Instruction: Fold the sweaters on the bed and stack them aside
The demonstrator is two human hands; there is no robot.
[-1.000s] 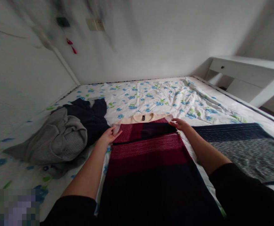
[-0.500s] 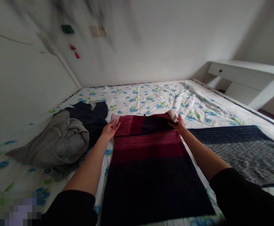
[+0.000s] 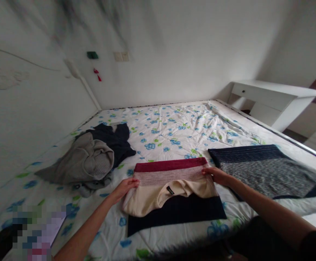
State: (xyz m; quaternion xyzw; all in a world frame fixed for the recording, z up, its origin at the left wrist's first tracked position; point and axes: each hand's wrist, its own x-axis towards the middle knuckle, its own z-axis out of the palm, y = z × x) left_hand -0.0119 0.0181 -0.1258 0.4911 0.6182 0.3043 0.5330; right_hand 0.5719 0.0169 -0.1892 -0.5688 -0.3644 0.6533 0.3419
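Observation:
A knit sweater lies in front of me, folded over on itself. Its upper part, with a cream neckline and a dark label, lies over the dark navy lower part; a maroon band runs along the far fold. My left hand pinches the sweater's left edge near the pale pink band. On the opposite edge, my right hand grips the same band with fingers closed on the knit. The sleeves cannot be made out.
The bed sheet is white with blue flowers. To the left lies a heap of grey and navy clothes. A folded dark grey garment lies at the right. Beyond the bed's right edge stands a white desk.
Both hands have come nearer, bringing the sweater's top part down over its lower part. The cream neckline and label now show. The view has shifted somewhat.

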